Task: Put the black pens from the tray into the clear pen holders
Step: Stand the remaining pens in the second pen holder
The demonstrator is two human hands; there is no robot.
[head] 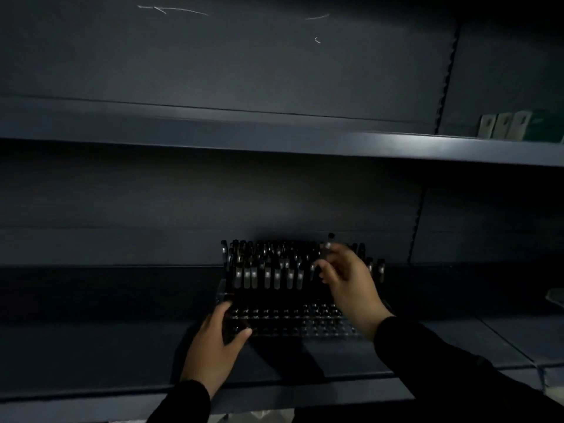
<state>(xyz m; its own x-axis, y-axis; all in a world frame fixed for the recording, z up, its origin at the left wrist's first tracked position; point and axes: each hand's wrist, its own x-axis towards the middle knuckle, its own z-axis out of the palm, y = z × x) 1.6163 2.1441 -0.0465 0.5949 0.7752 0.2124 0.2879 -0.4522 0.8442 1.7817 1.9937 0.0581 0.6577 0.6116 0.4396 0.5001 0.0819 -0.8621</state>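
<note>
Now right hand (345, 276) pinches black pen (329, 243) above holder (293, 326).

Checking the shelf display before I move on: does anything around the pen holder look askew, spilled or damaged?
Nothing spilled or broken shows. The black pens stand upright in the clear pen holder, whose front rows are unfilled. The only flaw is white scratches on the shelving's back panel. The dim light hides finer detail.

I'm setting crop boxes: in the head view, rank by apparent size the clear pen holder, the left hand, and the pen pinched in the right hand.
1. clear pen holder
2. left hand, nearer the camera, which flatters it
3. pen, mostly hidden by the right hand
</note>
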